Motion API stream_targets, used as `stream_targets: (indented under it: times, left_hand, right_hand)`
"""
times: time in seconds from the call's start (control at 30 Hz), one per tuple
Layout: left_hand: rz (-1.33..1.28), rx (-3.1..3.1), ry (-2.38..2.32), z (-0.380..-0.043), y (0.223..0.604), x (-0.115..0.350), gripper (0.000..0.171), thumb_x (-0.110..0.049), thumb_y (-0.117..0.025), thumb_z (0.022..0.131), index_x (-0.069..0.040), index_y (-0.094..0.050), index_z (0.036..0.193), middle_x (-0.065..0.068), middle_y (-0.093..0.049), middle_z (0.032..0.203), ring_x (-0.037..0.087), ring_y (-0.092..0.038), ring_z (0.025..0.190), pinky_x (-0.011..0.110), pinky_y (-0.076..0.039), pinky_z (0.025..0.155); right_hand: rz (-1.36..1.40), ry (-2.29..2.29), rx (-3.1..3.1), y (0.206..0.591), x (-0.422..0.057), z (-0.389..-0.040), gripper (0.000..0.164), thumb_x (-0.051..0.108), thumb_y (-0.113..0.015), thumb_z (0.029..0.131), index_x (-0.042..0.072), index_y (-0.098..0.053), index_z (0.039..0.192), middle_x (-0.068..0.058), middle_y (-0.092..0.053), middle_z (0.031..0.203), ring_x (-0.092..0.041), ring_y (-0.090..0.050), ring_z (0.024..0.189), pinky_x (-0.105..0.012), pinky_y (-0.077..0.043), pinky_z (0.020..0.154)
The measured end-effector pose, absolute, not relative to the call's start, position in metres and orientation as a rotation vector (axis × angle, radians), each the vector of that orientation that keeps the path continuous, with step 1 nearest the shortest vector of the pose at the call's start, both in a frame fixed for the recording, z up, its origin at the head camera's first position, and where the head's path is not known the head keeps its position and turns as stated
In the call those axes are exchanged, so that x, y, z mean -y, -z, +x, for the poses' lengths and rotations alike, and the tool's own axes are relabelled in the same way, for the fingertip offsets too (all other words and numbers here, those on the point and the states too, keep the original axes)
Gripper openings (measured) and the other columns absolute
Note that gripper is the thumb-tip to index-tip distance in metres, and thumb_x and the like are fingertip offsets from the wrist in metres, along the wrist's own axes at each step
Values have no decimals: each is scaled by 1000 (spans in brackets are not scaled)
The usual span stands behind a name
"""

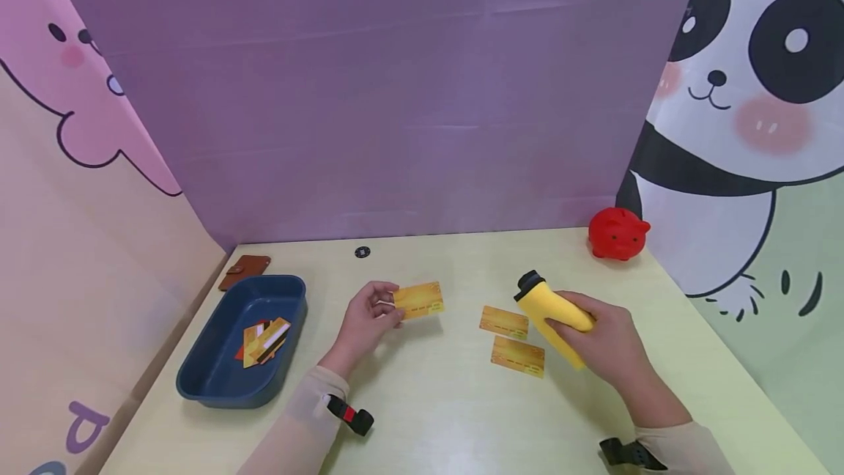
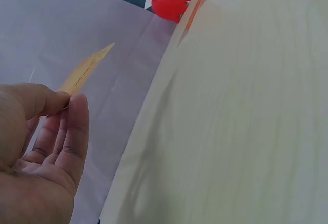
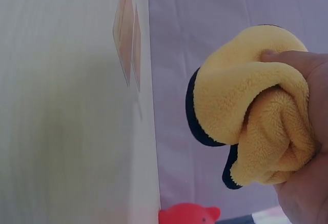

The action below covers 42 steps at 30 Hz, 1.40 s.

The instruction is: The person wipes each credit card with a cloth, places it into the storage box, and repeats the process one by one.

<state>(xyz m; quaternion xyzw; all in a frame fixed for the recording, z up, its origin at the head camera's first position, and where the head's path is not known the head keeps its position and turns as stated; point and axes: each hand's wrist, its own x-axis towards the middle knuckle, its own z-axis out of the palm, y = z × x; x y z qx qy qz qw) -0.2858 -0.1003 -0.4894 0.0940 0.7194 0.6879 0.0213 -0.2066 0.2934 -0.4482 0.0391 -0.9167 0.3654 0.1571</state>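
My left hand (image 1: 368,322) pinches a gold bank card (image 1: 420,300) by its left edge, raised over the table. In the left wrist view the card (image 2: 87,73) shows nearly edge-on between thumb and fingers. Bunched in my right hand (image 1: 609,339) is a yellow cloth (image 1: 552,314) with dark edging; its plush folds (image 3: 251,90) fill the right wrist view. Two more gold cards lie on the table just left of the cloth, a far card (image 1: 504,321) and a near card (image 1: 518,356).
At the left stands a blue basin (image 1: 198,369) with several cards (image 1: 264,341) in it. A brown wallet (image 1: 245,270) lies behind it. Along the back are a small black disc (image 1: 363,252) and, at the right corner, a red piggy bank (image 1: 617,234). A purple backdrop (image 1: 409,94) rises behind the table.
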Motion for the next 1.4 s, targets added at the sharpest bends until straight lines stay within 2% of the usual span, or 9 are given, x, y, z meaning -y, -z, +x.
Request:
stream_targets:
  times: [0.33, 0.6, 0.9, 1.1, 1.4]
  left_hand:
    - [269, -2162, -2176, -274, 489, 100, 48, 10, -72, 92, -2, -59, 136, 19, -60, 117, 26, -68, 101, 36, -65, 82]
    - [347, -2114, -2177, -266, 490, 97, 48, 11, -66, 95, 1, -55, 140, 19, -59, 119, 27, -68, 102, 37, -65, 82]
    - [397, -2045, -2191, -257, 491, 86, 46, 13, -65, 94, -1, -56, 137, 17, -59, 117, 23, -68, 97, 41, -65, 82]
    - [453, -2027, -2160, -252, 492, 79, 48, 14, -65, 94, 4, -53, 139, 18, -59, 118, 25, -68, 100, 39, -65, 83]
    - [459, -2035, -2164, -246, 490, 74, 46, 14, -66, 93, 0, -56, 135, 19, -59, 118, 28, -69, 102, 42, -65, 83]
  right_hand:
    - [217, -1018, 2596, 440, -268, -218, 45, 19, -86, 89, 16, -72, 132, -9, -75, 113, -27, -64, 85, -35, -57, 69]
    - [255, -1058, 2604, 442, -241, -223, 44, 17, -85, 90, 17, -73, 132, -7, -75, 114, -27, -66, 90, -40, -60, 74]
    - [356, -983, 2514, 451, -222, -219, 43, 11, -88, 84, 18, -77, 124, -3, -78, 108, -21, -67, 82, -42, -58, 71]
    - [417, -861, 2448, 455, -217, -218, 45, 8, -91, 79, 18, -78, 121, -2, -78, 110, -21, -71, 84, -43, -59, 70]
    - [460, -780, 2480, 456, -210, -213, 46, 7, -91, 78, 15, -77, 121, -2, -77, 115, -23, -71, 87, -43, -59, 71]
